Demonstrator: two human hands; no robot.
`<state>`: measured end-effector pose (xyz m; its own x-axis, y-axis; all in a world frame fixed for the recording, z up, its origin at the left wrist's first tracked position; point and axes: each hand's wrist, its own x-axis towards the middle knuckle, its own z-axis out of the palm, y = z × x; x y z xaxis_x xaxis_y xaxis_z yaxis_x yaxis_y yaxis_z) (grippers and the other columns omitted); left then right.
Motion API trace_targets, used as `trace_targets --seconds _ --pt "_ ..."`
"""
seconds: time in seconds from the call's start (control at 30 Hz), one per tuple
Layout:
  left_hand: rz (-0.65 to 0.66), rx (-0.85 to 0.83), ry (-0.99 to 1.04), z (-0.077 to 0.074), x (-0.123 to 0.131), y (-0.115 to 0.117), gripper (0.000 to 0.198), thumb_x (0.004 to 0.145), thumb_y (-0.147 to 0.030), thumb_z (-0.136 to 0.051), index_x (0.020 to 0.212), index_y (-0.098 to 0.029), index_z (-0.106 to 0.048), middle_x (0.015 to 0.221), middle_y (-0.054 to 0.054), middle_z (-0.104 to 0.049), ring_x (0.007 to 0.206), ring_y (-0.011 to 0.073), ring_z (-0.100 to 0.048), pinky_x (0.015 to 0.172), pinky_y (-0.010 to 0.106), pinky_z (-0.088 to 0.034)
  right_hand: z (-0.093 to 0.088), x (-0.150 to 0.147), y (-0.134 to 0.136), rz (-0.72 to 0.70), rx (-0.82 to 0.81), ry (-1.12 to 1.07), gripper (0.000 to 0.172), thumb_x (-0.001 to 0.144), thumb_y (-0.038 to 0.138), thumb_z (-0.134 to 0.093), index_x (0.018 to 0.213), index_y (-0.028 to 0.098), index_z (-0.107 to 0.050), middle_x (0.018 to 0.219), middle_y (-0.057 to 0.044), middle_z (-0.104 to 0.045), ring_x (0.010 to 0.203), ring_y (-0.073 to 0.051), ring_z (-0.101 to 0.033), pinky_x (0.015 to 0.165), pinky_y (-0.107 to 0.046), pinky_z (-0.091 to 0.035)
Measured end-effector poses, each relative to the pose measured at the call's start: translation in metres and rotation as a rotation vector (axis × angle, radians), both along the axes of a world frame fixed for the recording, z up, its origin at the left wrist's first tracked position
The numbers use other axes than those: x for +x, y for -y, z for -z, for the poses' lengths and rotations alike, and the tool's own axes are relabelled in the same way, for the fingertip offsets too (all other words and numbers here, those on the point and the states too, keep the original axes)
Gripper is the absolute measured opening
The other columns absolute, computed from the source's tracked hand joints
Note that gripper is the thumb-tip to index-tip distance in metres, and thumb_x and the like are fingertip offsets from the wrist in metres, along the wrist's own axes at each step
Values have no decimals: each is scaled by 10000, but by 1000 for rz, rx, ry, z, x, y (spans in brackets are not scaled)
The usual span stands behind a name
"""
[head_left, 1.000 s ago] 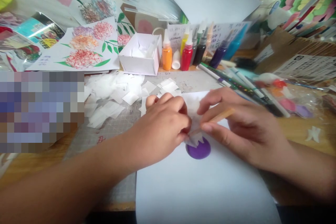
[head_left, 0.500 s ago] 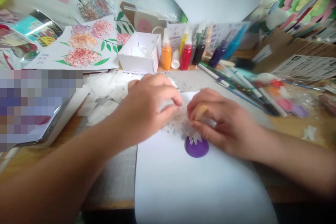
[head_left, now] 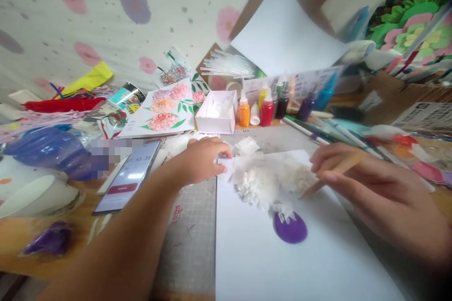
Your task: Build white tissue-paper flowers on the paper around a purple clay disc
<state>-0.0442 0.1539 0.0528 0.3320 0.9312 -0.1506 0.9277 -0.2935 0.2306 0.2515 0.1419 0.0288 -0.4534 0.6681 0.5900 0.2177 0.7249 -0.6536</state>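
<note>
While the left hand [head_left: 203,160] sits curled at the top left corner of the white sheet [head_left: 282,263], its thumb and fingertips pinch a small tissue square [head_left: 226,165], held just beside the fluffy tissue cluster [head_left: 268,181]. Over on the other side, the right hand [head_left: 363,181] is closed around a wooden stick [head_left: 335,170], gripped between thumb and forefinger, angled down and to the left. The stick's tip meets the right edge of the cluster, touching the crumpled white paper there. That cluster lies on the upper part of the sheet, a mound of ruffled white bits, and just below it a purple blob [head_left: 291,229] shows on the paper, with a few tissue tips overlapping its top edge. The sheet itself rests partly on a grey cutting mat [head_left: 190,230] with a printed grid.

Left of the mat, a phone [head_left: 129,176] lies face up on the worktop [head_left: 14,244], its screen lit. Behind the left hand, loose tissue squares [head_left: 247,145] are scattered, and further back stands an open white box [head_left: 217,113]. Just beside the box, an orange bottle [head_left: 244,114] and a red bottle [head_left: 267,112] stand upright, with darker bottles behind them. Markers [head_left: 328,131] lie in a row beyond the right hand. A flower painting [head_left: 164,113] rests left of the box.
</note>
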Motion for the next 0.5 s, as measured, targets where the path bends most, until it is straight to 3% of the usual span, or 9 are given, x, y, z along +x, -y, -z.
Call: trace_targets --seconds 0.2,0.3,0.5 --pt "66 -32 -17 1 -3 -2 105 758 -256 -551 756 -205 -643 961 21 -616 974 216 -541 880 370 -353 3 2 3 14 -42 1 143 870 172 -588 753 252 -610 863 -46 -650 872 -212 -626 674 -299 -524" --pt "50 24 11 -2 0 -3 123 758 -252 -539 704 -195 -633 909 17 -611 920 201 -539 863 358 -352 2 -1 4 -61 -51 -3 92 865 207 -623 781 245 -629 842 -24 -652 894 -186 -620 736 -291 -511" --pt "95 182 289 -10 33 20 61 753 -196 -591 695 -180 -603 734 -34 -595 707 115 -539 657 232 -384 0 -10 7 -212 -46 105 105 860 174 -625 760 195 -648 838 -43 -643 897 -178 -597 800 -332 -486"
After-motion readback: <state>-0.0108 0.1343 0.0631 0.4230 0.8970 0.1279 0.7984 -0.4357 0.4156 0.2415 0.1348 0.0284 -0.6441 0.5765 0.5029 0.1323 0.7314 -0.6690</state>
